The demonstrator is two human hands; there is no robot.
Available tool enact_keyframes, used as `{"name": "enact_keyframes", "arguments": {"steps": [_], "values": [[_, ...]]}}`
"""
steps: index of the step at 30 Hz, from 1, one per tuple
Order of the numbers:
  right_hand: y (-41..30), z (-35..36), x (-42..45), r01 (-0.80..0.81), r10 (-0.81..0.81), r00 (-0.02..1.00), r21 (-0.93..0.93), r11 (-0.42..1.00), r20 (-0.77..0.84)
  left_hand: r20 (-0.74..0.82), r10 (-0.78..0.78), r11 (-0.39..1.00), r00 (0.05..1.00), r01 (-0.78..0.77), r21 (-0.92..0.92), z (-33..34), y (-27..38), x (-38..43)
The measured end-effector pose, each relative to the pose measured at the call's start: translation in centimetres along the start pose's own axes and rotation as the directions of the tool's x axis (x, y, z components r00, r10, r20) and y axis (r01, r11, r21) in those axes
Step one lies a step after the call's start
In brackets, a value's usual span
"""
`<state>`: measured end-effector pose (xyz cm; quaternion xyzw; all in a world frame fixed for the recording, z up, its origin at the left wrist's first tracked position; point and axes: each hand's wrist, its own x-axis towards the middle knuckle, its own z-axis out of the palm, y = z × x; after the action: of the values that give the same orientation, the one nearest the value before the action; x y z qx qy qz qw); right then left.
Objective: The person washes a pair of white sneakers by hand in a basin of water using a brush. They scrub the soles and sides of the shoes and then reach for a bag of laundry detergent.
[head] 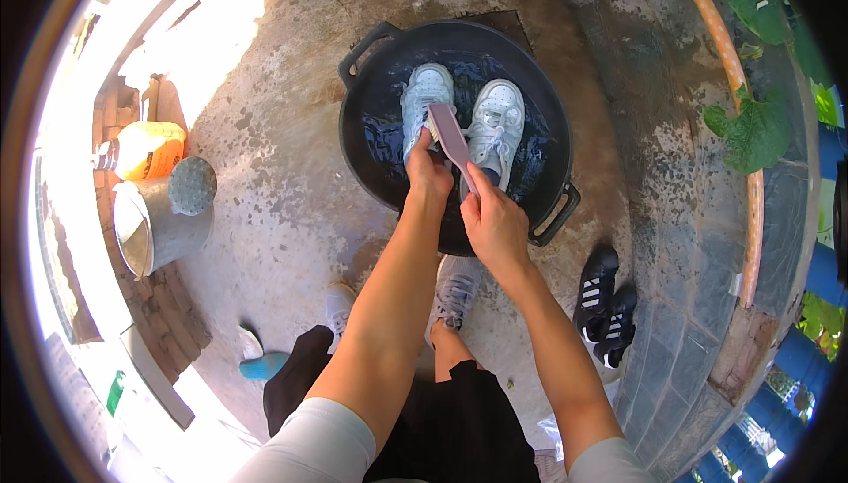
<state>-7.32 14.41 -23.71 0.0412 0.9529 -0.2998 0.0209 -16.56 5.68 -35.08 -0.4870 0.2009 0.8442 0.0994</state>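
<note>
A black basin (371,171) with two side handles stands on the ground and holds dark water and a pair of white sneakers. My left hand (429,168) grips the left white sneaker (427,88) near its heel. In my right hand (493,218) is the handle of a pinkish scrubbing brush (450,135), its bristles against the side of the left sneaker. Beside it, the right white sneaker (500,112) lies sole down with its laces on; its heel end is partly hidden by the brush and my right hand.
Black sneakers with white stripes (599,297) lie right of my feet. At the left are a metal watering can (156,218) and an orange-labelled bottle (152,149). An orange dotted hose (722,39) runs along the right edge near leaves. A blue-and-white object (264,365) lies lower left.
</note>
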Motion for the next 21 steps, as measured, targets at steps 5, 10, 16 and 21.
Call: {"name": "enact_keyframes", "arguments": {"steps": [5,10,16,21], "values": [[-2.3,1.5,2.1,0.074,-0.022,0.982,-0.278,0.958,0.186,0.014,0.075,0.981,0.997,-0.077,0.18,-1.5,0.3,1.6],[-2.3,4.1,8.7,-0.006,0.031,0.992,-0.2,0.98,0.12,0.106,0.078,0.976,0.991,-0.098,0.194,-2.3,1.2,1.6],[-4.8,1.1,1.6,0.047,0.009,0.964,-0.205,0.978,0.264,0.148,-0.099,0.995,0.984,0.1,0.0,-1.4,4.5,-0.5],[-1.0,1.5,7.6,0.083,-0.049,0.992,-0.307,0.948,0.115,0.153,-0.005,1.0,0.988,0.002,0.017,-0.6,1.4,-0.3]]}}
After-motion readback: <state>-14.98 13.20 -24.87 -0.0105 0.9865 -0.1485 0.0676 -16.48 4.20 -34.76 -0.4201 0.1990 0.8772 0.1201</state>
